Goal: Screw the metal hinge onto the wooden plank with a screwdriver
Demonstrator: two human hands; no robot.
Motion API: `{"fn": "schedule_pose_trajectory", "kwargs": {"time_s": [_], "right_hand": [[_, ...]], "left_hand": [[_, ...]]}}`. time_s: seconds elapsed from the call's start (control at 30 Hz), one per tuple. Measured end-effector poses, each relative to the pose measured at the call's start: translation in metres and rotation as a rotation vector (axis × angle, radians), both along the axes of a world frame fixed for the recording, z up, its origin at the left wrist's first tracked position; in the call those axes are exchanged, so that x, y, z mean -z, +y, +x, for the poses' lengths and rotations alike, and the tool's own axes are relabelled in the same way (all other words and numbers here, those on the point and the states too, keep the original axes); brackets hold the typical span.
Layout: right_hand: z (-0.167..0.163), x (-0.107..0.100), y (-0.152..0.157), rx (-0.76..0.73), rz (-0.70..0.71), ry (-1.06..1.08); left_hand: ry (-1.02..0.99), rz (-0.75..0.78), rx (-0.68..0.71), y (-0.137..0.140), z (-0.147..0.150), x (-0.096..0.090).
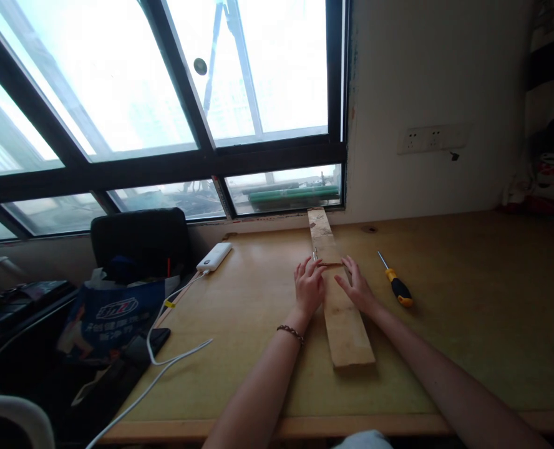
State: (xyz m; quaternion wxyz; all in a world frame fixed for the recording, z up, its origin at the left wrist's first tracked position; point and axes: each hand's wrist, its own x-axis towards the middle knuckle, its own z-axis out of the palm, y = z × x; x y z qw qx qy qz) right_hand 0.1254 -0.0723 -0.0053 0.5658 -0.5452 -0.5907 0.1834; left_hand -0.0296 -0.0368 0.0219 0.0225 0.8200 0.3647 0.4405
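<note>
Two pale wooden boards lie in line on the table, a nearer board (349,333) and a farther board (320,227), meeting at a dark seam between my hands. My left hand (309,287) rests at the left edge by this seam, fingers apart and slightly bent. Across from it, my right hand (357,288) touches the right edge, its thumb spread from the fingers over the nearer board. A small shiny metal piece (315,253) shows just beyond my left fingers; its kind is too small to make out. To the right lies a yellow-and-black screwdriver (396,284).
A white power bank (214,256) with a white cable (183,357) lies on the table's left side. A black chair (141,240) with a blue bag (113,318) stands left of the table (464,349). The window (267,68) and wall sockets (424,138) are behind.
</note>
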Motion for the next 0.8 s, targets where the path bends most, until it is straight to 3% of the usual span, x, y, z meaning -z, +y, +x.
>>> {"fn": "schedule_pose_trajectory", "kwargs": {"time_s": [0.17,0.4,0.6,0.8], "right_hand": [[0.001,-0.001,0.002,-0.009,-0.017,0.111],[0.006,-0.004,0.004,-0.098,-0.02,0.218],[0.004,-0.016,-0.002,-0.184,0.033,0.2],[0.001,-0.016,-0.004,-0.234,0.049,0.161]], "left_hand": [[0.059,-0.019,0.079,0.003,0.001,0.0],[0.09,-0.076,0.036,0.005,0.002,0.003],[0.009,-0.206,0.025,0.01,0.005,0.01],[-0.048,-0.206,0.02,0.011,0.006,0.013]]}}
